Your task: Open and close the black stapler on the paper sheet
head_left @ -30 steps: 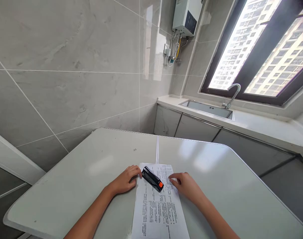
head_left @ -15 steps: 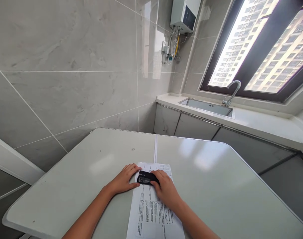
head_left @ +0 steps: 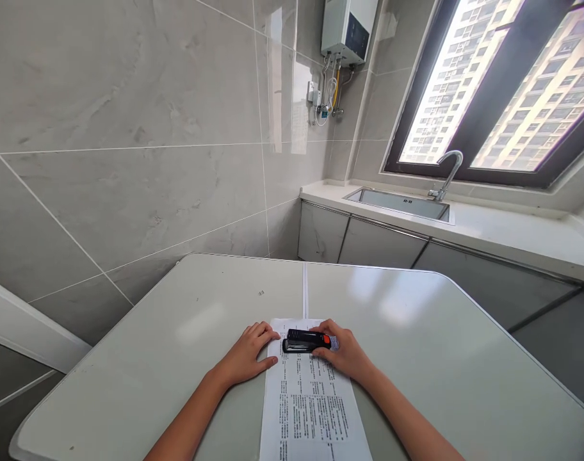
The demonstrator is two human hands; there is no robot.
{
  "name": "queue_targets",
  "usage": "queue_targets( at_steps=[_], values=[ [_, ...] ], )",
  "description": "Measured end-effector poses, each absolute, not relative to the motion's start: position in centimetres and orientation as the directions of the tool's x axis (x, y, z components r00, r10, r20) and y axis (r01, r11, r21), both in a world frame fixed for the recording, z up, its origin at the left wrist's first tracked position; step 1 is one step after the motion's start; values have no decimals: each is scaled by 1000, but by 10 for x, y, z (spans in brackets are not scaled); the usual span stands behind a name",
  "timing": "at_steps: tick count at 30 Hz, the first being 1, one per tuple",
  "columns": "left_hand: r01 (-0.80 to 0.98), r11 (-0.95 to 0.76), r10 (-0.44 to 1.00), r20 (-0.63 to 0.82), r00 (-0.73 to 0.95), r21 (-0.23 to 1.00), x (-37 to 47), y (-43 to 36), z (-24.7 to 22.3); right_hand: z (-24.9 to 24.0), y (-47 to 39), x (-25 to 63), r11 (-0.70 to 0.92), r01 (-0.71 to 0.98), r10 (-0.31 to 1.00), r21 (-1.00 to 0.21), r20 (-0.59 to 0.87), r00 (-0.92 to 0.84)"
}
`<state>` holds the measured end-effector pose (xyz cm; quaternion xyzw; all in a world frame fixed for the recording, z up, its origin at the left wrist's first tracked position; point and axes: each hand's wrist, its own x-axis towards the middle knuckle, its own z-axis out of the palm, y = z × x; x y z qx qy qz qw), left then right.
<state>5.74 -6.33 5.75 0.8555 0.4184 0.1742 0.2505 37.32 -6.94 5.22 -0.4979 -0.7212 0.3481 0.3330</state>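
Printed paper sheets lie on the table in front of me; whether there is more than one sheet I cannot tell. Over their upper part is a black stapler with a red patch near its right end. My right hand grips that right end between thumb and fingers. At the upper left edge of the paper rests my left hand, thumb and fingers apart, its fingertips touching the sheet's edge. The stapler's left end points toward it with a small gap between.
A white folding table with a centre seam carries a few tiny staples beyond the paper. Behind it a counter holds a sink and a tap. A grey tiled wall rises at the left.
My right hand has drawn the stapler to the right, away from my left hand, and its red patch now shows. The view has shifted slightly.
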Motion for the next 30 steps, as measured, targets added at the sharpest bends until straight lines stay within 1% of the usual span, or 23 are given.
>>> queue_targets(
  at_steps=[6,11,15,20,25,30],
  values=[
    [655,-500,823,76,563,566,57,-62,54,46,-54,393,280,419,954,-864,202,-220],
    [654,-484,832,75,550,582,60,-61,52,39,-52,392,335,358,933,-872,254,-255],
    [676,-466,847,68,527,571,65,-58,48,37,-52,393,392,366,910,-844,298,-289],
    [691,-494,837,74,542,527,71,-56,49,33,-51,395,522,333,845,-786,420,-332],
    [689,-475,846,69,529,547,72,-55,49,31,-50,397,562,337,817,-756,443,-368],
    [682,-494,842,102,530,539,72,-54,47,31,-48,403,565,355,813,-745,429,-394]
  ],
)
